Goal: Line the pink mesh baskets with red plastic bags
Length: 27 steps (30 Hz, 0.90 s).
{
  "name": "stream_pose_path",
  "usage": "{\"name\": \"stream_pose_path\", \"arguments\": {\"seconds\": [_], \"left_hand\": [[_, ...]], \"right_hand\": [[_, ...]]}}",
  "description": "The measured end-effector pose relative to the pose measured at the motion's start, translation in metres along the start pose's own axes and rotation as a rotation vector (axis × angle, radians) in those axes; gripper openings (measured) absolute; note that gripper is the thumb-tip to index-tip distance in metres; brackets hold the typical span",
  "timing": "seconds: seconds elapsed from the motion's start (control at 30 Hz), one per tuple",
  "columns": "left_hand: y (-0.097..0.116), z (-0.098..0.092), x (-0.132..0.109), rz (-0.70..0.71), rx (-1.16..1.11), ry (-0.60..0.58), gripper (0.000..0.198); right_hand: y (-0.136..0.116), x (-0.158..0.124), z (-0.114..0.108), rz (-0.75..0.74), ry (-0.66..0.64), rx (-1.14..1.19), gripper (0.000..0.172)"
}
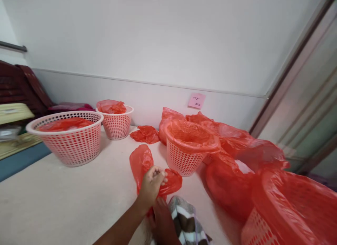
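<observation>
Clasping red bag (141, 161), left grip (151, 183) curled closed, right grip (161, 213) partly hidden

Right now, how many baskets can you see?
4 clearly: left basket, small basket behind it, middle basket, front-right basket. Red bags may hide another.

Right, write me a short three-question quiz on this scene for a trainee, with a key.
1. True or false: the pink note is stuck on the wall.
2. Which thing are the left hand and right hand at?
A) a green bottle
B) a red plastic bag
C) a metal spoon
3. Fill in: on the middle basket, the red liner is folded over the ____.

Key: 1. True. 2. B. 3. Rim.
</observation>
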<state>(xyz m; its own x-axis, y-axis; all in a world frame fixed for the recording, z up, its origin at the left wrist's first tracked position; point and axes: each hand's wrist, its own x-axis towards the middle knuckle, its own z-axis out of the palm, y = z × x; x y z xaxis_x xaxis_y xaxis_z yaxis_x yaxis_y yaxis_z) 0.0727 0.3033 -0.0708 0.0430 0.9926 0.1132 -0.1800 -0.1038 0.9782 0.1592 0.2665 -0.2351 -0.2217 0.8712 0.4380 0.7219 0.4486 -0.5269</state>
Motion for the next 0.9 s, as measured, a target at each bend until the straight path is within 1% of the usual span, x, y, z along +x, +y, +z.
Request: {"name": "stream_pose_path", "arguments": {"seconds": [0.07, 0.1, 0.17, 0.2, 0.27, 0.37, 0.4, 0.43, 0.47, 0.5, 0.57, 0.63, 0.7, 0.8, 0.9], "left_hand": [[-0.006, -0.036, -0.007, 0.039, 0.104, 0.057, 0.024], [-0.007, -0.057, -0.006, 0.065, 0.162, 0.099, 0.024], [0.003, -0.102, 0.004, 0.133, 0.296, 0.206, 0.023], [0.012, -0.127, 0.012, 0.177, 0.367, 0.28, 0.023], [0.041, -0.178, 0.031, 0.286, 0.504, 0.424, 0.02], [0.09, -0.25, 0.058, 0.395, 0.7, 0.55, 0.02], [0.105, -0.27, 0.065, 0.416, 0.763, 0.583, 0.023], [0.117, -0.289, 0.071, 0.433, 0.832, 0.598, 0.032], [0.126, -0.305, 0.075, 0.433, 0.899, 0.601, 0.039], [0.132, -0.318, 0.077, 0.424, 0.96, 0.615, 0.042], [0.137, -0.337, 0.078, 0.373, 1.065, 0.62, 0.038], [0.134, -0.345, 0.072, 0.337, 1.151, 0.614, 0.035], [0.127, -0.345, 0.063, 0.317, 1.22, 0.591, 0.032], [0.113, -0.34, 0.048, 0.314, 1.286, 0.513, 0.032], [0.106, -0.332, 0.03, 0.349, 1.314, 0.439, 0.032]], "right_hand": [[-0.001, 0.0, -0.004, 0.034, -0.028, 0.004, 0.026], [-0.003, 0.001, -0.006, 0.048, -0.043, 0.006, 0.026], [-0.006, 0.003, -0.011, 0.058, -0.07, 0.017, 0.03], [-0.007, 0.004, -0.013, 0.058, -0.08, 0.027, 0.033], [-0.01, 0.006, -0.015, 0.05, -0.085, 0.039, 0.04], [-0.014, 0.007, -0.018, 0.062, -0.066, 0.002, 0.038], [-0.016, 0.007, -0.019, 0.067, -0.062, -0.015, 0.035], [-0.017, 0.007, -0.019, 0.07, -0.062, -0.028, 0.034], [-0.018, 0.007, -0.019, 0.071, -0.065, -0.036, 0.034], [-0.019, 0.008, -0.02, 0.072, -0.069, -0.04, 0.035], [-0.021, 0.009, -0.021, 0.081, -0.073, -0.044, 0.035], [-0.022, 0.009, -0.022, 0.089, -0.075, -0.045, 0.035], [-0.023, 0.01, -0.023, 0.082, -0.075, -0.038, 0.038], [-0.023, 0.01, -0.023, 0.065, -0.075, -0.026, 0.043], [-0.023, 0.01, -0.023, 0.075, -0.081, -0.035, 0.038]]}}
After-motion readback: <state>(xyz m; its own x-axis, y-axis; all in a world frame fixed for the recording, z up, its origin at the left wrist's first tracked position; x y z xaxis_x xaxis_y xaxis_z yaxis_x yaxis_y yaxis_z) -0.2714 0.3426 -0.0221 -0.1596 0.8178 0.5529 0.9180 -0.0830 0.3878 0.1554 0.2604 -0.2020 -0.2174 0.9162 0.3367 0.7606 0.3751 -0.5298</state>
